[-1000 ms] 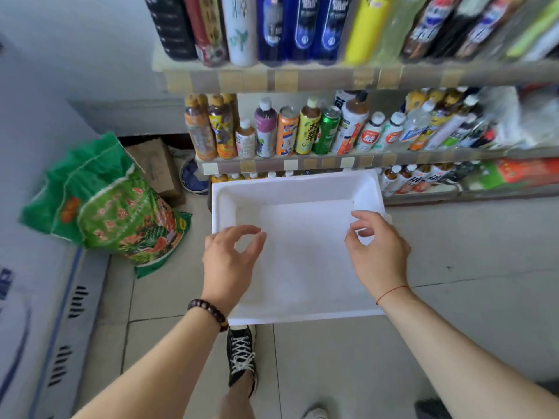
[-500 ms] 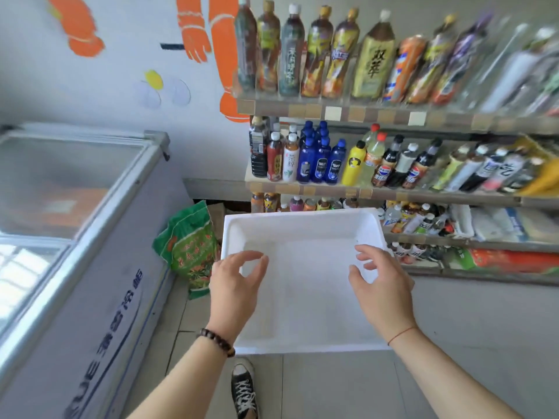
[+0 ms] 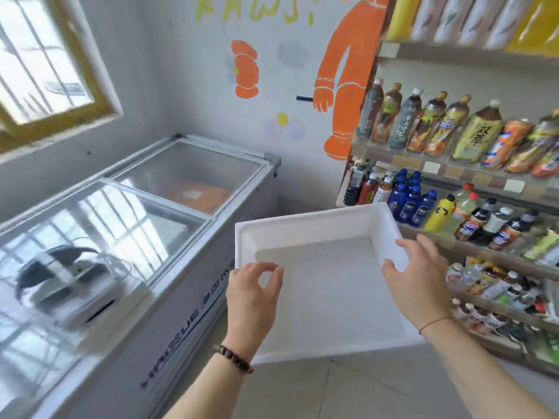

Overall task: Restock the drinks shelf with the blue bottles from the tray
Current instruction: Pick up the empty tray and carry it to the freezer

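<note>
A white foam tray (image 3: 302,220) is held up at waist height in front of me, and nothing lies in it. My left hand (image 3: 252,294) pinches its left rim. My right hand (image 3: 419,275) grips the right wall, fingers over the edge. Several blue bottles (image 3: 408,198) stand in a cluster on the drinks shelf (image 3: 472,247), just past the tray's far right corner, between dark sauce-coloured bottles and a yellow bottle.
A chest freezer (image 3: 193,300) with sliding glass lids fills the left side, close to the tray's left edge. A black and white device (image 3: 66,276) rests on its lid. More shelves of drinks run along the right. Tiled floor shows below the tray.
The view has risen and swung left, bringing the freezer and the painted wall into sight. The tray has come up from near the floor with both hands still on it.
</note>
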`<state>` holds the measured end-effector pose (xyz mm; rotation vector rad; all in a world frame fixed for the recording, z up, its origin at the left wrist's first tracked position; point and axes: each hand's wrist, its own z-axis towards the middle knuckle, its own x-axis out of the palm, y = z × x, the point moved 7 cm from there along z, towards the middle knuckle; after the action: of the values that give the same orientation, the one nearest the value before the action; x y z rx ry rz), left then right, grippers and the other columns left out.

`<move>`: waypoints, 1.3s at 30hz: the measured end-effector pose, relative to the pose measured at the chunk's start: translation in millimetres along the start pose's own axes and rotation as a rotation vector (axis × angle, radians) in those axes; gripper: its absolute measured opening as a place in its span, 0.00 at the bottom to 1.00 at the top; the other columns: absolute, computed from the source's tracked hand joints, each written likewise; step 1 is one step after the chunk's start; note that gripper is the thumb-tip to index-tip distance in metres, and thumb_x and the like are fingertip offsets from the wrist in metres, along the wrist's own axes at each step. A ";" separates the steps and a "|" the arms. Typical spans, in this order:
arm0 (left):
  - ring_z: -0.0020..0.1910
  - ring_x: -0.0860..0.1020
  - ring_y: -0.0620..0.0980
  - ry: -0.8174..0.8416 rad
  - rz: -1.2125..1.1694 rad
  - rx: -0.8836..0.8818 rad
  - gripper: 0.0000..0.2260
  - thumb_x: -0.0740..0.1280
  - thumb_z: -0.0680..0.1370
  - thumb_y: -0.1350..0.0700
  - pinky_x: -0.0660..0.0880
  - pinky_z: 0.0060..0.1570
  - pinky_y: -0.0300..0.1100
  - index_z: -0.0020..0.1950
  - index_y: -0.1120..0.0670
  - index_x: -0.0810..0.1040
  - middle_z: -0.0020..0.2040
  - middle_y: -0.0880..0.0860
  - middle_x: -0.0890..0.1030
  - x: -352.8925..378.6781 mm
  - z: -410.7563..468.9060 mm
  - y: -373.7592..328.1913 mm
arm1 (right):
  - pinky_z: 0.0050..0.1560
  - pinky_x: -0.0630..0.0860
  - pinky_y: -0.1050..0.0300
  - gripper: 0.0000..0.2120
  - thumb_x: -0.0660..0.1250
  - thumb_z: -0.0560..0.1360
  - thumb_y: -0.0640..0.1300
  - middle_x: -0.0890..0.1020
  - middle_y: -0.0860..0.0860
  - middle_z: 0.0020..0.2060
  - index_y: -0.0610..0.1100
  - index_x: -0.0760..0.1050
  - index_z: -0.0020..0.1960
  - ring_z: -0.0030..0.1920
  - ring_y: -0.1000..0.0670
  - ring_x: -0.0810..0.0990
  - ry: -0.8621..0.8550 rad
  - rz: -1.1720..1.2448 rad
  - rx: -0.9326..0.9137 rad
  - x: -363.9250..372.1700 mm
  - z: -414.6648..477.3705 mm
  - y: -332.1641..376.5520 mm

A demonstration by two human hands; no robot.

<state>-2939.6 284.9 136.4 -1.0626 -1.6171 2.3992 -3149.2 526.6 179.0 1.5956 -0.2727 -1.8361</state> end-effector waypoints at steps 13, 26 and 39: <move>0.57 0.80 0.45 -0.221 0.060 -0.193 0.10 0.68 0.79 0.39 0.75 0.64 0.59 0.49 0.41 0.85 0.50 0.38 0.85 -157.7 30.0 116.3 | 0.69 0.69 0.45 0.19 0.70 0.78 0.40 0.81 0.42 0.68 0.40 0.79 0.68 0.68 0.34 0.75 0.324 0.086 -0.283 159.6 -10.8 196.6; 0.53 0.81 0.42 -0.403 0.150 -0.365 0.07 0.71 0.81 0.47 0.77 0.57 0.42 0.53 0.48 0.86 0.51 0.42 0.85 -169.9 239.9 214.7 | 0.72 0.72 0.42 0.23 0.70 0.79 0.46 0.78 0.45 0.72 0.47 0.74 0.74 0.73 0.41 0.74 0.667 0.303 -0.498 375.5 167.2 359.3; 0.52 0.80 0.44 -0.598 0.133 -0.696 0.10 0.72 0.79 0.50 0.78 0.61 0.44 0.55 0.53 0.88 0.53 0.48 0.88 -175.3 368.7 317.3 | 0.70 0.69 0.46 0.19 0.71 0.77 0.43 0.80 0.45 0.65 0.44 0.77 0.68 0.69 0.40 0.74 0.953 0.180 -0.744 574.3 248.4 471.3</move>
<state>-2915.4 -222.2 37.8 -0.4978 -2.7943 2.4214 -3226.1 -241.5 45.6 1.6005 0.6048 -0.7227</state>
